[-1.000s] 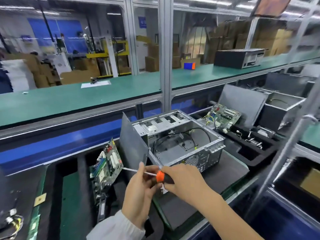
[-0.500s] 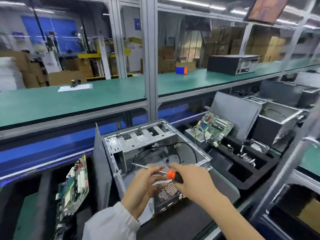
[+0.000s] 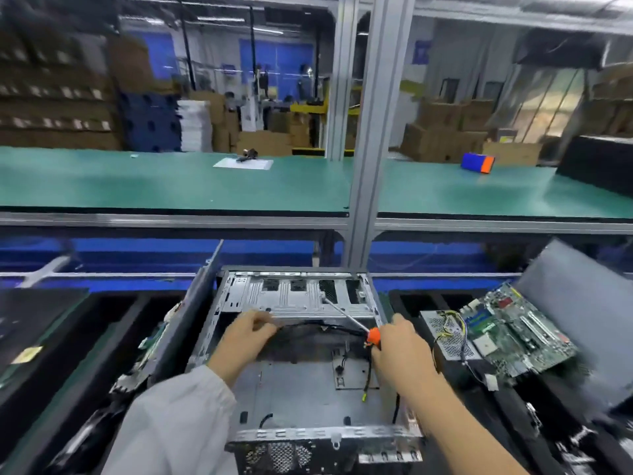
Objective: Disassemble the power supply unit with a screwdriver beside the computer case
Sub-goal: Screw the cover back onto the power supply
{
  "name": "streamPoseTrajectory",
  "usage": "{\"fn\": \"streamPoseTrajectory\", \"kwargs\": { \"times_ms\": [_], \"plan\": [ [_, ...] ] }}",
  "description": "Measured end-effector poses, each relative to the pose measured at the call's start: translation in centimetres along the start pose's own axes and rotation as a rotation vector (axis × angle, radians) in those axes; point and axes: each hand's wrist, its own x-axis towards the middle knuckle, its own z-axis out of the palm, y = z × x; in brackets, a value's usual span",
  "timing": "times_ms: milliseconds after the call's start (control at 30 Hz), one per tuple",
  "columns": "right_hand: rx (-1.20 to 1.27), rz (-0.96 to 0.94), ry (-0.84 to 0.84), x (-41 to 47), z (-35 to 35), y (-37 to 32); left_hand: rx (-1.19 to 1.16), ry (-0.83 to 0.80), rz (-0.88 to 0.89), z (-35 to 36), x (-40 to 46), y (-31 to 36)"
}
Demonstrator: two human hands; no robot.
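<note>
The right hand has its grip clamped on the screwdriver, tip in the rigid, sharp-edged computer case; the left hand pinches a limp cable. The boxy power supply unit sits right of the case; hold its flat sides.

Person, two arms in view. Left hand: bare, no glove, ring or watch visible. Left arm: long white sleeve, loose plain fabric with soft folds, cuff ending at the wrist. Right hand: bare. Right forearm: bare and unsleeved, no markings visible.
</note>
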Motion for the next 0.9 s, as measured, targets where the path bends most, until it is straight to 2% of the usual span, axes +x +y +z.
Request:
{"fn": "streamPoseTrajectory", "kwargs": {
  "times_ms": [133, 200, 300, 467, 633, 733, 900],
  "plan": [
    [-0.071, 0.026, -0.044, 3.6, 1.4, 0.2, 0.225, 0.105, -0.001, -1.4, 2.5, -2.4],
    [-0.112, 0.026, -0.066, 4.9, 2.0, 0.0, 0.355, 0.096, -0.008, -2.1, 3.4, -3.7],
    [-0.118, 0.033, -0.069, 6.8, 2.5, 0.2, 0.490, 0.006, -0.187, -2.6, 4.1, -4.7],
    [0.033, 0.118, -0.106, 9.6, 2.2, 0.6, 0.430, 0.106, -0.256, -3.2, 6.1, -4.3],
    [0.093, 0.110, -0.354, 11.4, 1.8, 1.8, 0.295, 0.078, -0.298, -3.9, 7.8, -5.3],
    [0.246, 0.184, -0.454, 12.4, 1.8, 3.0, 0.200, 0.077, -0.333, -4.0, 8.4, -6.2],
    [0.472, 0.339, -0.592, 13.3, 1.7, 4.0, 0.110, 0.017, -0.567, -4.6, 9.6, -6.4]
  ]
}}
